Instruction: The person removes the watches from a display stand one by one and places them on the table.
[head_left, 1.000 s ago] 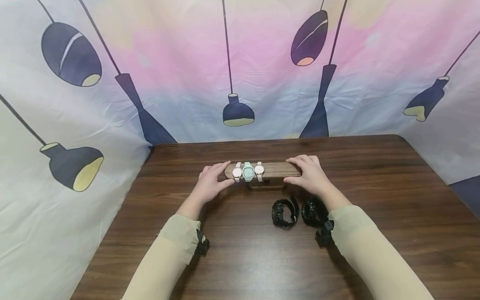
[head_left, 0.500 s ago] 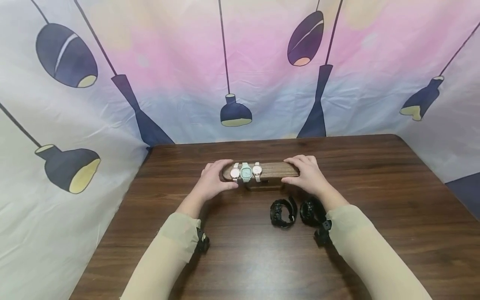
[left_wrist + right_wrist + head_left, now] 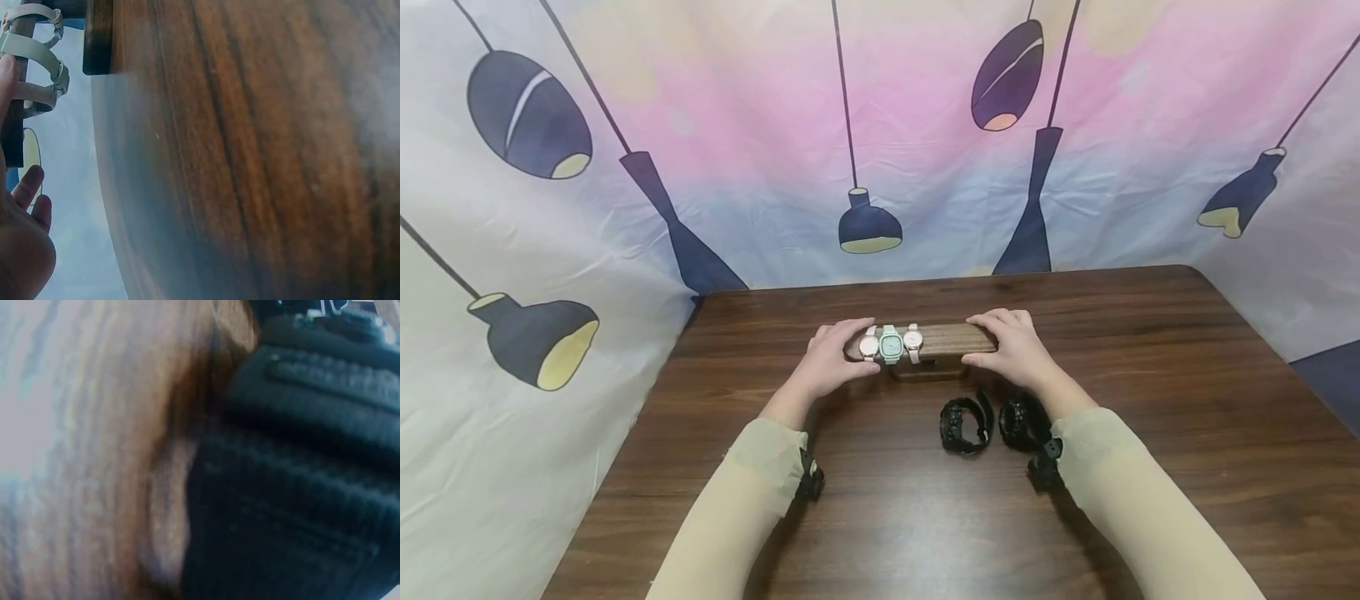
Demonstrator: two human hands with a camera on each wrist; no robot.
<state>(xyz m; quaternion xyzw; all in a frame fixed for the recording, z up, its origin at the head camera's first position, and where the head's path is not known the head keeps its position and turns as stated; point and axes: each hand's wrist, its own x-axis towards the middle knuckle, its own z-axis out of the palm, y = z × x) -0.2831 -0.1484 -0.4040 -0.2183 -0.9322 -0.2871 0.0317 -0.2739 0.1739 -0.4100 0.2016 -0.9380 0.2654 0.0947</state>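
Two pale sleeves [image 3: 730, 508] come in at the lower left and lower right of the head view, cut off by the bottom edge. At each cuff sits a small dark wrist camera [image 3: 811, 477], its details hard to make out. Right of centre, below the middle of the frame, an upright looped black watch [image 3: 953, 427] stands on the brown wood-grain table [image 3: 880, 533]. Just to its right, a second black watch [image 3: 1015, 422] is partly covered by the right wrist's camera, so its outline merges with that dark shape. In the right wrist view a black, blurred mass fills the right half, its face cropped near the top.

Beyond these, just below mid-frame, is a wooden watch stand [image 3: 958, 340]. The left hand [image 3: 831, 362] grips its left end, thumb on the near side and fingers over the far side; the right hand [image 3: 1018, 350] holds the right end likewise, both parted only by the bar's width. The palms hide the ends. A white-strapped watch [image 3: 868, 347], a mint-green watch [image 3: 891, 347] and another white-strapped watch [image 3: 913, 341] sit close together on the bar's left half, dials too small to read. The left wrist view shows their straps looping at upper left, with hand and stand cropped. Whether the stand's base touches the table, I cannot tell.

Farthest back hangs a pastel cloth [image 3: 775, 167] printed with dark lamps, several cords cut by the top edge.
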